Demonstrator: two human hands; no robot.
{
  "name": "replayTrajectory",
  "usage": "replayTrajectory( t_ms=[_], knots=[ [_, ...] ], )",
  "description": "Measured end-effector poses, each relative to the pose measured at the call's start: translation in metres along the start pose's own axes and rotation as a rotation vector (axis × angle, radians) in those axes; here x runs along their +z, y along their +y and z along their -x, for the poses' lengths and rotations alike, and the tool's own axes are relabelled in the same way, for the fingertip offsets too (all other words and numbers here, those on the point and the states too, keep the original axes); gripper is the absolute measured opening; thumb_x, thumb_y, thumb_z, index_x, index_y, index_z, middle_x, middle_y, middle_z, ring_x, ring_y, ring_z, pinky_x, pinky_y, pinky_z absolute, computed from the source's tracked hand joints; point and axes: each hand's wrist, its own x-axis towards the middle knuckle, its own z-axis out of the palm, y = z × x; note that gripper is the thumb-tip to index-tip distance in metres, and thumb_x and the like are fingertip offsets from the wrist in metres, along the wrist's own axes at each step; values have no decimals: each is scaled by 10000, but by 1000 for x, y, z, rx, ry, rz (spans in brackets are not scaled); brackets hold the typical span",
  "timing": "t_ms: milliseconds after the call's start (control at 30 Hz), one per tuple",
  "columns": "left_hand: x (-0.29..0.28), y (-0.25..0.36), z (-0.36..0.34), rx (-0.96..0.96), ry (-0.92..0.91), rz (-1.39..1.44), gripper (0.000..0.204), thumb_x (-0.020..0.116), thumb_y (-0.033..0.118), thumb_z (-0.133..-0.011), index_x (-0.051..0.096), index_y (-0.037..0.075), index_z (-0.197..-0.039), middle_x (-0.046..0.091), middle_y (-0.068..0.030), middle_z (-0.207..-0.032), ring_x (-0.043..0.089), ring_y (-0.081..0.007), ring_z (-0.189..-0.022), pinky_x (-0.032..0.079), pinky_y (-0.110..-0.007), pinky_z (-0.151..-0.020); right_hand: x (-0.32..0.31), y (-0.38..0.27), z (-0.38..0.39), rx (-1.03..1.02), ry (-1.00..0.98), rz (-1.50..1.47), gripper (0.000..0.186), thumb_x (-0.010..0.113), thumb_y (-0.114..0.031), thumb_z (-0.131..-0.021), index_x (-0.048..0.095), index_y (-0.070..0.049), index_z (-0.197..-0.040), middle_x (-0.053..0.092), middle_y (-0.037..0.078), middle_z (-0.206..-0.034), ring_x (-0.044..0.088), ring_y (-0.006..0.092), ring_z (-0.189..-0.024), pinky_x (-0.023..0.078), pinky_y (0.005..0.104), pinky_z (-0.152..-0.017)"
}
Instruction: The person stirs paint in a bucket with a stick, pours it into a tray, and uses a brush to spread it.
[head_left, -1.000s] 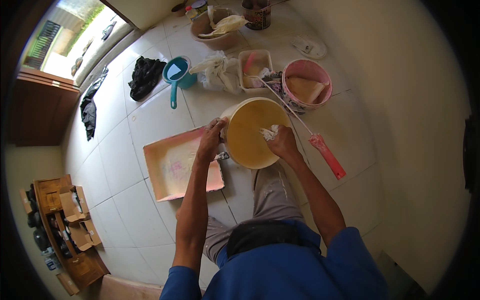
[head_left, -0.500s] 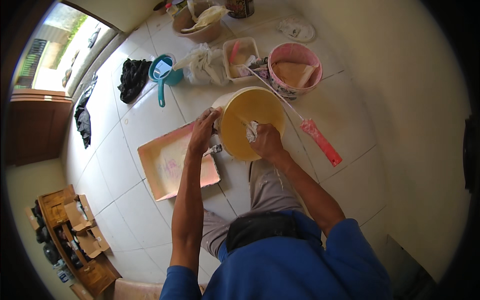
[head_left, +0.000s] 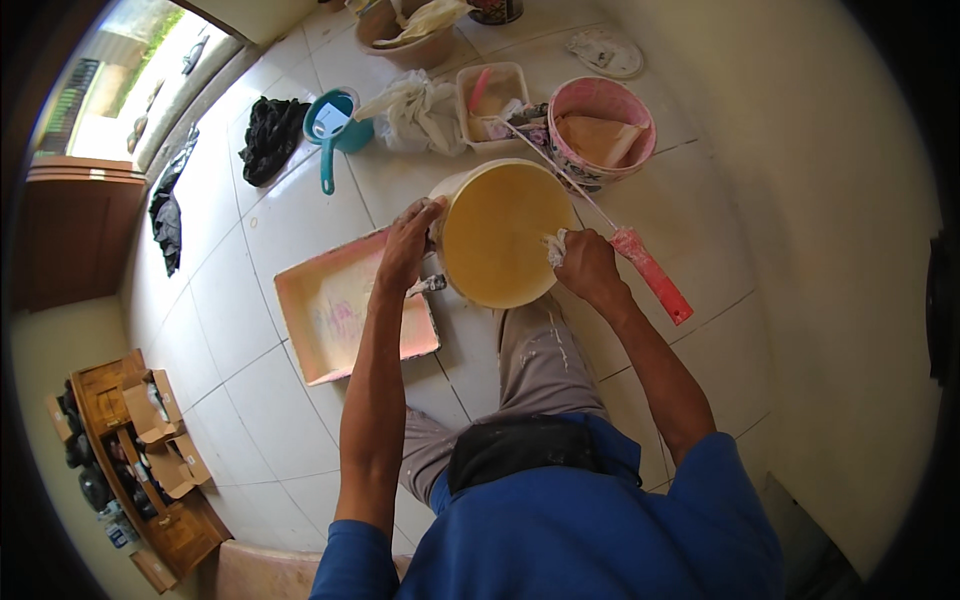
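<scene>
Bucket (head_left: pixel 498 235) is in front of you, at your trouser leg (head_left: pixel 540 360) in the view, its mouth facing you; your left hand (head_left: pixel 406 245) grips its left side, and your right hand (head_left: pixel 590 268) is closed round a rag (head_left: pixel 555 248) by the right edge. To its left lies a tray (head_left: pixel 330 315), to its right a roller (head_left: pixel 655 278). Farther off are a pink pail (head_left: pixel 590 96), a tub (head_left: pixel 495 147), a plastic bag (head_left: pixel 420 115) and a dipper (head_left: pixel 355 135)

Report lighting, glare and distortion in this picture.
Head view: daylight washes out the doorway; head view, floor tiles: glare left of the teal dipper; head view, centre: soft light, no hard shadow inside the plastic bucket; head view, edge: fisheye tilts the wooden cabinet, corners black.
</scene>
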Motion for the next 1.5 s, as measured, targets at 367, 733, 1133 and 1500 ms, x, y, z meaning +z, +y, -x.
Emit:
replayTrajectory(
  t_ms=[367,733,1133,1500],
  knots=[
    [-26,-16,3,-2,44,106,285,555,345,-876,590,76,-966,596,2,-821,573,-81,-715,466,-232,-607,34,-30,6,58,-60,16,142,567,-57,-692,618,36,-787,614,248,-736,629,380,-724,507,441,-674],
    [-80,-12,23,132,-76,-97,319,480,333,-913,571,41,-1007,549,-37,-926,554,-120,-836,476,-289,-729,59,-93,-8,-43,82,-381,279,661,-157,-667,607,53,-842,627,251,-809,621,389,-788,503,404,-704],
    [-71,-32,-17,-7,-3,212,323,543,347,-879,563,54,-1014,588,-26,-878,566,-110,-770,475,-271,-684,58,-48,11,225,-81,-149,252,633,-146,-669,601,68,-799,611,265,-768,612,396,-754,503,425,-703],
    [-62,-39,-15,-17,-14,224,313,526,355,-888,555,64,-997,579,-41,-931,561,-122,-845,475,-304,-733,39,-52,-13,193,-40,-154,259,631,-140,-673,603,61,-833,617,258,-780,618,386,-780,503,420,-718]
  ],
)
